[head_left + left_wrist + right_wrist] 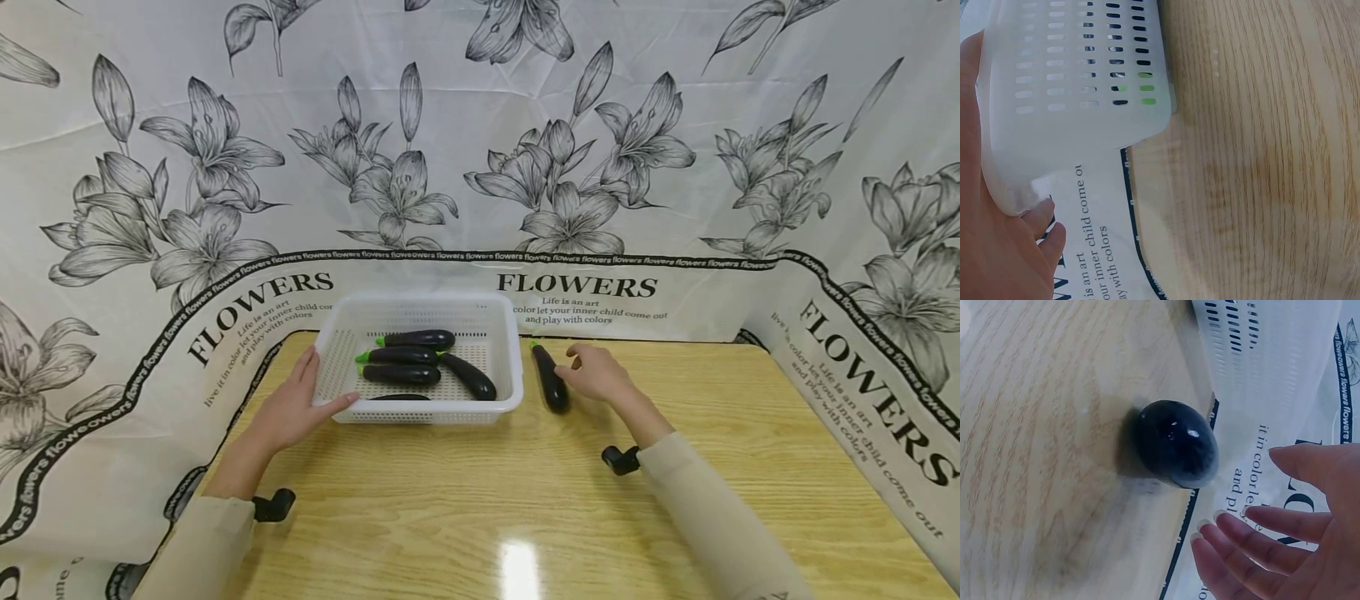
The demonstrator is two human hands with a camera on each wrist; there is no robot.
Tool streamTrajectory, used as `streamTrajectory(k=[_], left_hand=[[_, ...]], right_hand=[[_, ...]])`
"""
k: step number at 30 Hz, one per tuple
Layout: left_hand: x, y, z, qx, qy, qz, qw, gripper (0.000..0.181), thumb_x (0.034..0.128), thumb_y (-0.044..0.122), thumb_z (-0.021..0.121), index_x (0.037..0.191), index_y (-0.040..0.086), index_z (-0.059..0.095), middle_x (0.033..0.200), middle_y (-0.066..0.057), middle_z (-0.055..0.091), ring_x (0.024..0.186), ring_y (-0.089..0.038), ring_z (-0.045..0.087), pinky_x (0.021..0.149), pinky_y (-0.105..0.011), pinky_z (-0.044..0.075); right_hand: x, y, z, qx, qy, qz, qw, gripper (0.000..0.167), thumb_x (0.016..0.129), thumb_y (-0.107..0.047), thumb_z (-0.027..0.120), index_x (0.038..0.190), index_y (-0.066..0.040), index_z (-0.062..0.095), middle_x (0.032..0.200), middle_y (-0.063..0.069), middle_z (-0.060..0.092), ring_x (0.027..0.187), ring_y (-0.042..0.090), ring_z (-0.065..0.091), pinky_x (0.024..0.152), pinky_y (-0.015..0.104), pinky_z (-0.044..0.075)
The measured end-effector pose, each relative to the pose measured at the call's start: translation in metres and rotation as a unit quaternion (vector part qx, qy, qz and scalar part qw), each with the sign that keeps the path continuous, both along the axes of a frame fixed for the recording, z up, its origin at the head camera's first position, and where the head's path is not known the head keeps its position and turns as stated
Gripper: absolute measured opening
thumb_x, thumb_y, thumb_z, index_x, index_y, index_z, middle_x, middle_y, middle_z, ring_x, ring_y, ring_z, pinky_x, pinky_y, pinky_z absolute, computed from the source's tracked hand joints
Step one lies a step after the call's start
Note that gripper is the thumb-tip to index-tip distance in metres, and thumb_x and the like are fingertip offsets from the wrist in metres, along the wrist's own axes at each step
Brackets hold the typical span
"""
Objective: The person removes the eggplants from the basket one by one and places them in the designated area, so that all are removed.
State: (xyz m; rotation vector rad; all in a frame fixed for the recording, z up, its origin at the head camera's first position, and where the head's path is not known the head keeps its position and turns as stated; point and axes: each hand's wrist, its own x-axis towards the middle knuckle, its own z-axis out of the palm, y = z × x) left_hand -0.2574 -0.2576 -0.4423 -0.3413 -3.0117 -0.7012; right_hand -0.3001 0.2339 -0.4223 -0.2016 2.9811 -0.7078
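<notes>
A white plastic basket with slotted sides stands on the wooden table and holds several dark purple eggplants with green stems. One of them is mostly hidden behind the near rim. My left hand grips the basket's left end, the thumb at the near rim and the fingers along the side; in the left wrist view the fingers bend round the rim corner. To the right of the basket, a single eggplant lies on the table, its stem pointing away. Beside it hovers my right hand, fingers loosely spread with a gap to the eggplant in the right wrist view.
The wooden table extends around the basket toward the near side and the right. A white cloth printed with flowers and lettering hangs behind the table and along both sides. The basket's back stands close to the cloth.
</notes>
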Motion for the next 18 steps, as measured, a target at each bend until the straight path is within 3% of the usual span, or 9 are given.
streamTrajectory(k=[8, 18], left_hand=[[0.001, 0.001, 0.000, 0.006, 0.000, -0.001, 1.0000, 0.116, 0.0939, 0.073, 0.053, 0.161, -0.005, -0.001, 0.169, -0.025, -0.003, 0.144, -0.057, 0.026, 0.109, -0.071, 0.034], [0.001, 0.001, 0.001, 0.004, 0.000, 0.001, 1.0000, 0.116, 0.0940, 0.073, 0.053, 0.161, -0.005, -0.002, 0.170, -0.024, -0.003, 0.145, -0.057, 0.026, 0.109, -0.070, 0.034]], right_hand=[[0.009, 0.000, 0.011, -0.008, 0.014, 0.005, 0.9999, 0.054, 0.101, -0.033, 0.059, 0.141, 0.004, 0.054, 0.125, 0.024, 0.066, 0.111, 0.040, 0.064, 0.087, 0.057, 0.054], [0.015, -0.010, 0.022, -0.061, 0.060, 0.064, 0.9942, 0.046, 0.099, -0.024, 0.065, 0.133, 0.007, 0.060, 0.121, 0.026, 0.067, 0.103, 0.038, 0.068, 0.084, 0.050, 0.057]])
